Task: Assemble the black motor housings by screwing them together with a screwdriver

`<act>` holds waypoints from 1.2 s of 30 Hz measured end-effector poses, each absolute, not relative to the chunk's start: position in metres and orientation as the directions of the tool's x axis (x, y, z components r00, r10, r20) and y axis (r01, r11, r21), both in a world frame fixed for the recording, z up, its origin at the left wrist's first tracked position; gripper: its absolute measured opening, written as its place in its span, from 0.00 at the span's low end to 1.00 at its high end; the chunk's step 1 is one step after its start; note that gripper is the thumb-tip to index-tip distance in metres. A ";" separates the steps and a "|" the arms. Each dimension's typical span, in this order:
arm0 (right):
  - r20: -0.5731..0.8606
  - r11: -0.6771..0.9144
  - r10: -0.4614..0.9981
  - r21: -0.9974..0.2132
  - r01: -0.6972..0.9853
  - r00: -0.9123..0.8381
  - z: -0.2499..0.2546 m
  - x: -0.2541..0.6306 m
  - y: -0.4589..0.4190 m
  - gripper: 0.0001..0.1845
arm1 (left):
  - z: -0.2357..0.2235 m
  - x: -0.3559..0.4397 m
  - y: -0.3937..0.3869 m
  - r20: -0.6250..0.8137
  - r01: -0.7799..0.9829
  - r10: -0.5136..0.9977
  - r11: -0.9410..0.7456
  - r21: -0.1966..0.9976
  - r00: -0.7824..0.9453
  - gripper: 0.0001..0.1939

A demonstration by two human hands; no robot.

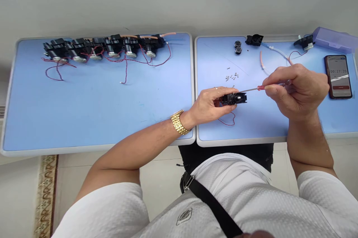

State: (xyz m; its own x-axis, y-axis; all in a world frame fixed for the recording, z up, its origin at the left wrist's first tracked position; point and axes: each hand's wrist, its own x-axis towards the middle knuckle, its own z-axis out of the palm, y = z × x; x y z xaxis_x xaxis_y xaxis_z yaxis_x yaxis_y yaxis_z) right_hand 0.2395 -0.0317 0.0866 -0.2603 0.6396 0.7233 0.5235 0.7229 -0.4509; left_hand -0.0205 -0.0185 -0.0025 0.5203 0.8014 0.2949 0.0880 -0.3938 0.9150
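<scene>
The left hand (208,104) clamps a black plastic housing (234,98), steadying it. The right hand (298,92) pinches a red-handled screwdriver (260,88), aiming its shaft there.

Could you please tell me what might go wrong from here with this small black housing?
The red-handled screwdriver in the right hand points at the black housing held in the left hand, so a slip could perhaps jab those fingers. The loose small screws nearby might get knocked and scattered. The thin red wire could snag.
</scene>
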 end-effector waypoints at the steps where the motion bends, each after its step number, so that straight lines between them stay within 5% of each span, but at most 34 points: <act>1: 0.724 0.727 0.635 -0.445 0.523 -0.268 0.086 0.240 -0.031 0.09 | -0.003 -0.021 -0.019 0.298 0.091 0.800 -0.399 0.912 0.522 0.22; 12: 0.667 0.751 0.634 -0.410 0.517 -0.392 0.098 0.242 -0.033 0.09 | -0.005 -0.021 -0.019 0.309 0.133 0.773 -0.449 0.884 0.554 0.22; 20: 0.369 0.631 0.776 -0.467 0.619 -0.511 0.121 0.257 -0.044 0.14 | -0.001 -0.021 -0.018 0.295 0.141 0.756 -0.453 0.880 0.585 0.19; 27: 0.468 0.651 0.747 -0.370 0.662 -0.473 0.113 0.257 -0.041 0.05 | 0.000 -0.021 -0.017 0.311 0.139 0.744 -0.475 0.869 0.592 0.19; 33: 0.618 0.716 0.642 -0.271 0.644 -0.454 0.107 0.251 -0.035 0.12 | -0.001 -0.020 -0.018 0.320 0.134 0.740 -0.482 0.866 0.591 0.18; 36: 0.611 0.696 0.664 -0.294 0.655 -0.430 0.107 0.248 -0.037 0.06 | -0.002 -0.020 -0.017 0.328 0.141 0.739 -0.493 0.859 0.588 0.18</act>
